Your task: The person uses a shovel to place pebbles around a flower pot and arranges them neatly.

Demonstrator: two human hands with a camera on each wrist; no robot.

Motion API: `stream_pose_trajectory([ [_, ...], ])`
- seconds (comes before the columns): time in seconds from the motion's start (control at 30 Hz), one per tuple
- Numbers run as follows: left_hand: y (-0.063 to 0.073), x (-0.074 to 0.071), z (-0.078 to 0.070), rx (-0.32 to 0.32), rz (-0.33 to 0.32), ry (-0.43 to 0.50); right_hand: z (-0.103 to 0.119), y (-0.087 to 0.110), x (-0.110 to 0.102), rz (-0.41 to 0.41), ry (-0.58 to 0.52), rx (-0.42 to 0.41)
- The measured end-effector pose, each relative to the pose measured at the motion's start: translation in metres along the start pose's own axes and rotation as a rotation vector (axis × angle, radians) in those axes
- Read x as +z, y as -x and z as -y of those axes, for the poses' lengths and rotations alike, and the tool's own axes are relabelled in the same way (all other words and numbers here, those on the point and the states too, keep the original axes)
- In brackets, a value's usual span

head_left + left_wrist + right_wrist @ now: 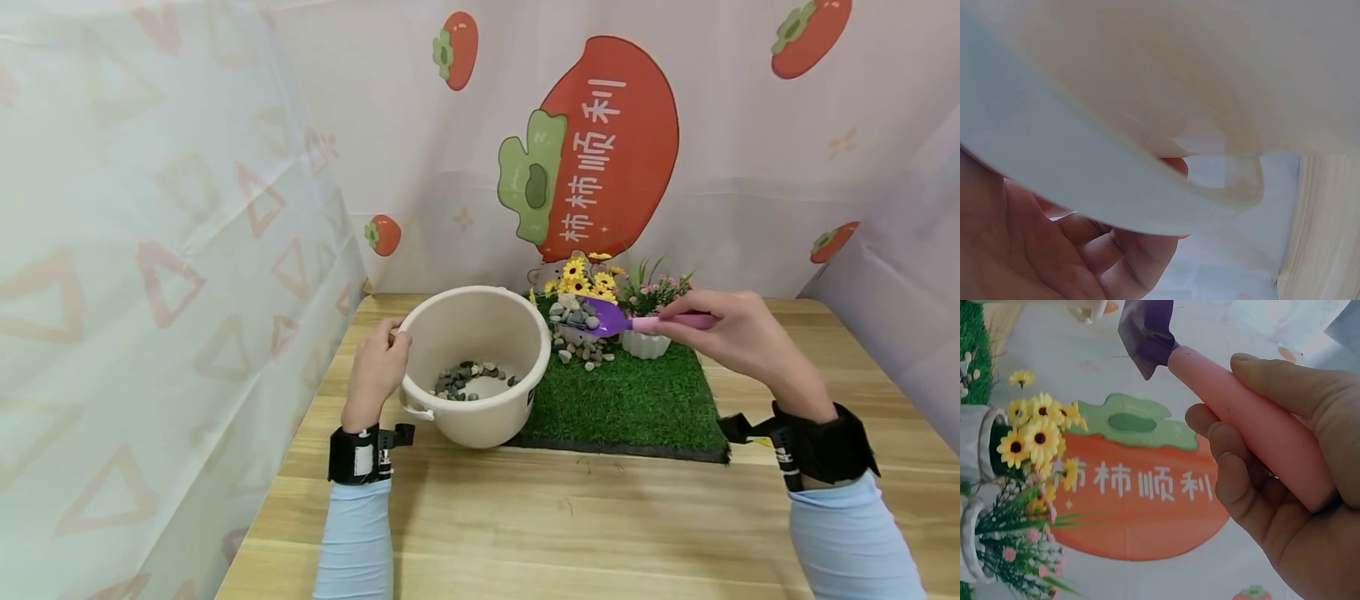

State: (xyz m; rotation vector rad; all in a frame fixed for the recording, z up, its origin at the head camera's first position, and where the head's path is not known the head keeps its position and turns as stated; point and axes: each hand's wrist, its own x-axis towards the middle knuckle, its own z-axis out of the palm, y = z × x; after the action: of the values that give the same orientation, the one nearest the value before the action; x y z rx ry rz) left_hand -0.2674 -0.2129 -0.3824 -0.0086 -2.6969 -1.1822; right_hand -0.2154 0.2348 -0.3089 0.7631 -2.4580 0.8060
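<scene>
My left hand (377, 367) grips the left rim of a beige plastic bucket (483, 423); in the left wrist view the fingers (1125, 262) curl under its pale edge. Grey and white pebbles (457, 382) lie on the bucket's floor. In my right hand (738, 333) is the pink handle (1254, 425) of a small trowel with a purple blade (611, 318). Pebbles (572, 312) are heaped on the blade, which is held above the turf just right of the bucket's rim. Most of the blade is out of the right wrist view.
A green artificial turf mat (637, 408) lies on the wooden table (585, 525), beside the bucket. Loose pebbles (587, 354) sit on the turf. Behind stand yellow flowers (577, 279) and a white pot (647, 344) with pink flowers. A printed cloth (420, 167) hangs at the back.
</scene>
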Motion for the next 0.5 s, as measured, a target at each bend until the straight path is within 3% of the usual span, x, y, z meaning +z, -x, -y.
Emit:
stream_pose_trajectory([
  [0.37,-0.001,0.002,0.002,-0.009,0.010,0.002,-0.016,0.028,-0.007,0.028,0.015,0.245],
  [0.5,0.000,0.002,0.002,-0.017,0.005,0.000,-0.023,0.033,-0.005,0.047,0.009,0.279],
])
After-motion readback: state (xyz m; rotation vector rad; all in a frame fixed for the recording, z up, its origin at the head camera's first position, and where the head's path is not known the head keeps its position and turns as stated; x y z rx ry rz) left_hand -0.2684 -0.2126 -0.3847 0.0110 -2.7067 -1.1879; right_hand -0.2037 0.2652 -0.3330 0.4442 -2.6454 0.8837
